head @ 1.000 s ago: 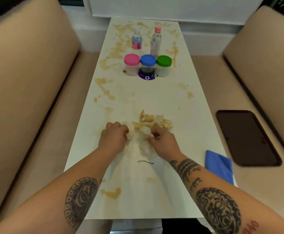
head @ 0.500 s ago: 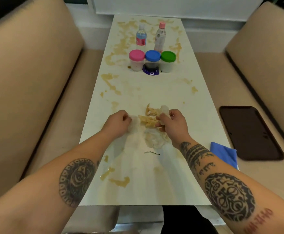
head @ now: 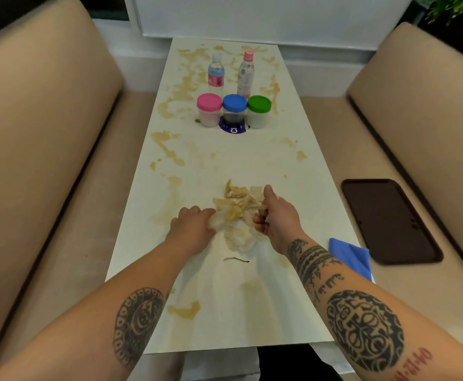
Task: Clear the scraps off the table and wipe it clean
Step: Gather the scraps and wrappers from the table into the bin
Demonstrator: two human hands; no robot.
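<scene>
A heap of crumpled, brown-stained paper napkins (head: 238, 215) lies in the middle of the long white table (head: 252, 312). My left hand (head: 192, 229) grips the heap's left edge with curled fingers. My right hand (head: 278, 215) holds the right side, fingers curled into the paper and thumb up. Brown sauce smears (head: 167, 145) cover much of the tabletop, and one blot (head: 185, 310) sits near the front edge. A thin dark scrap (head: 236, 259) lies just in front of the heap. A folded blue cloth (head: 350, 255) lies at the table's right edge.
Three jars with pink (head: 209, 110), blue (head: 234, 110) and green lids (head: 259, 110) stand in a holder at mid-table, two water bottles (head: 216, 72) behind them. A dark brown tray (head: 389, 220) lies on the right bench seat. Tan padded benches flank the table.
Both hands have closed in on the napkin heap, bunching it together. My right hand went round the far side of the scraps and now holds them from the right.
</scene>
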